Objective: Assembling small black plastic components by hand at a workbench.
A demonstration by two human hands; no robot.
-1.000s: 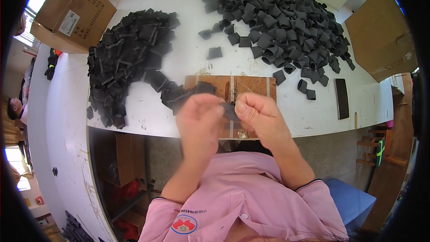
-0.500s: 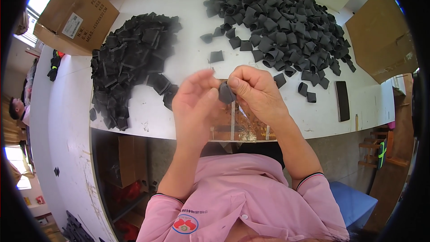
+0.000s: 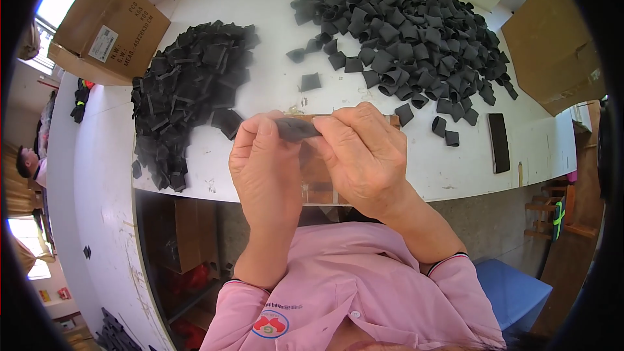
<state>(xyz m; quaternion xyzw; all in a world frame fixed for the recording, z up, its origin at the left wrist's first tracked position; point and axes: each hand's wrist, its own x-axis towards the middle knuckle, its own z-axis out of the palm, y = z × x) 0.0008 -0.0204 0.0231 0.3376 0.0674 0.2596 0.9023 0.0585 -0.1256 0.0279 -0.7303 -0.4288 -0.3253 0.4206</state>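
Left hand [image 3: 266,169] and right hand [image 3: 364,153], fingers of both clamped on one black sleeve [image 3: 296,129], above the white worktop [image 3: 273,65] between two black heaps.

A bare lane of table [image 3: 273,97] is left between the left pile [image 3: 188,84] and right pile [image 3: 409,32], interrupted by stray pieces [image 3: 311,82].

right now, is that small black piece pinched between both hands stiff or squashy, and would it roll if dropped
The small black rubbery sleeve piece looks soft: it lies flattened between the left hand and right hand. Probably light, since fingertips alone carry it. Unlikely to roll: similar pieces in the right-hand heap of black sleeve pieces sit squashed and still on the white table.
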